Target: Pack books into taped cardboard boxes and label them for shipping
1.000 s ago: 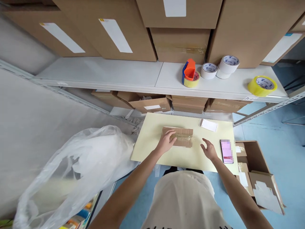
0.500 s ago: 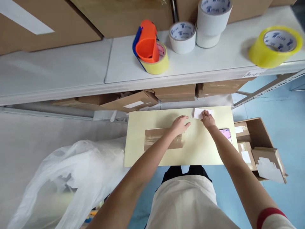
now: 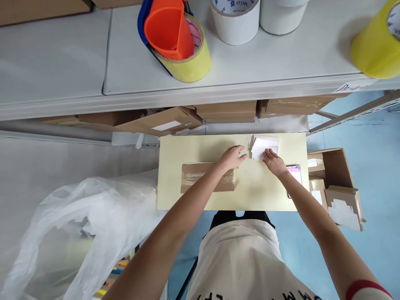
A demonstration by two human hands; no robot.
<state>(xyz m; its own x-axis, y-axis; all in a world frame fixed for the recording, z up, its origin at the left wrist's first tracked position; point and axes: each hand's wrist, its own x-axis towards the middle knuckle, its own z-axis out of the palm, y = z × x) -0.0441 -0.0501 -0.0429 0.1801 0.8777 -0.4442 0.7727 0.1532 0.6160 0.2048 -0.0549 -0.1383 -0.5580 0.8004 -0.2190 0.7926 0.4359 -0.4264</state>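
Note:
A small stack of white paper slips (image 3: 262,143) lies at the far edge of the pale yellow table (image 3: 250,196). My right hand (image 3: 275,162) pinches the near edge of the top slip, which sits skewed over the others. Left of the stack, my left hand (image 3: 233,157) hovers with thumb and fingers apart, holding nothing. Below that hand and partly covered by the forearm lies a flat brown cardboard box (image 3: 200,177) sealed with clear tape. A phone with a lit screen (image 3: 294,173) rests by the right forearm, partly hidden by it.
A grey shelf (image 3: 125,75) spans the front, bearing an orange tape dispenser (image 3: 170,33), a white tape roll (image 3: 236,25) and a yellow tape roll (image 3: 376,46). An open carton (image 3: 339,166) with smaller boxes stands right. Plastic wrap (image 3: 118,208) bulges at left.
My right hand has drawn back slightly towards me, and the top slip has turned out of line with the stack. The camera view has shifted, bringing the shelf closer. My left hand stays open.

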